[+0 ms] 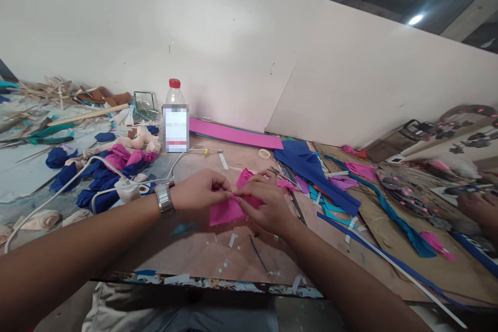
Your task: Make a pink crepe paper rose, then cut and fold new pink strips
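Stretching from the near edge to the white wall (233,36) at the back, the desk (202,254) carries everything here, and its brown top is full of scraps. Along the back edge lies a long pink sheet (237,135), flat against the foot of the wall. Just right of it, a dark blue sheet (311,171) spreads toward the right side of the desk, with thin blue strips (392,223) running further to the near right corner. On the left side sits a heap of dark blue and pink cloth pieces (105,171), and a white cable (62,192) crosses over this heap. A plastic bottle (175,122) with a red cap stands upright near the back edge, between the heap and the pink sheet.

At the middle of the desk, close to the near edge, are both hands. The left hand (200,191), with a metal watch (164,198) on the wrist, pinches the upper edge of a pink cloth piece (227,211) with narrow fingers. The right hand (266,202) grips the same piece from the right, fingertips meeting those of the left hand. The piece hangs partly onto the desk top below them. A small roll of tape (264,153) lies behind the hands.
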Tool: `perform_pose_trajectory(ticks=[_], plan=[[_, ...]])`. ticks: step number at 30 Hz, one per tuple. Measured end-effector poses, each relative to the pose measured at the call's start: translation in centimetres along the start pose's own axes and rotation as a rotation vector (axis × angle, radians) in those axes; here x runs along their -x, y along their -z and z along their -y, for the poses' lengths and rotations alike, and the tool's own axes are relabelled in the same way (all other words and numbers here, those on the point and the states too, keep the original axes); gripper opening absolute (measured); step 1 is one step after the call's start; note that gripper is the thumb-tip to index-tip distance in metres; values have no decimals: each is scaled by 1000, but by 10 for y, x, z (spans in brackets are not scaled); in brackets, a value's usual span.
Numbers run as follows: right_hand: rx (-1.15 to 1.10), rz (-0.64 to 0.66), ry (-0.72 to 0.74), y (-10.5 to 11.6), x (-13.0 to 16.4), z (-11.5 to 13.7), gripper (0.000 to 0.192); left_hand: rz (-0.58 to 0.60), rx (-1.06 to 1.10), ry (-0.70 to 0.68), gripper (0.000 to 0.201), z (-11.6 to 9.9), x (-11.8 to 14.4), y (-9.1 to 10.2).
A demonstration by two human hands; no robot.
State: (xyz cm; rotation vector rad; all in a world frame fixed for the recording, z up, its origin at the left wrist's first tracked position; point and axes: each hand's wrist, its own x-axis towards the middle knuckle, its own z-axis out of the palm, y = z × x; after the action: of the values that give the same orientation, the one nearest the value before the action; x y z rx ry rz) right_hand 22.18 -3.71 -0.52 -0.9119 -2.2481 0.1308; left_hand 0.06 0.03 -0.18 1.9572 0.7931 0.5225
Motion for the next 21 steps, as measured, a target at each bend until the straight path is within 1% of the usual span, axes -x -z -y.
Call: perform_pose_trajectory(ticks=[4,9,12,17,21], plan=[[26,-5,-18,-2,0,0,6,-81,-181,-75,21,-3,3,-4],[38,4,-65,-3,0,1,6,-171,-365,-93,20,-12,8,-8],[59,16,-85,-3,1,1,5,-214,-465,-103,20,-13,10,-10],[59,32,-133,-5,3,0,4,-254,-664,-158,21,-7,10,-15],[50,63,-173,-6,3,3,7,-250,-805,-270,24,-2,10,-17]])
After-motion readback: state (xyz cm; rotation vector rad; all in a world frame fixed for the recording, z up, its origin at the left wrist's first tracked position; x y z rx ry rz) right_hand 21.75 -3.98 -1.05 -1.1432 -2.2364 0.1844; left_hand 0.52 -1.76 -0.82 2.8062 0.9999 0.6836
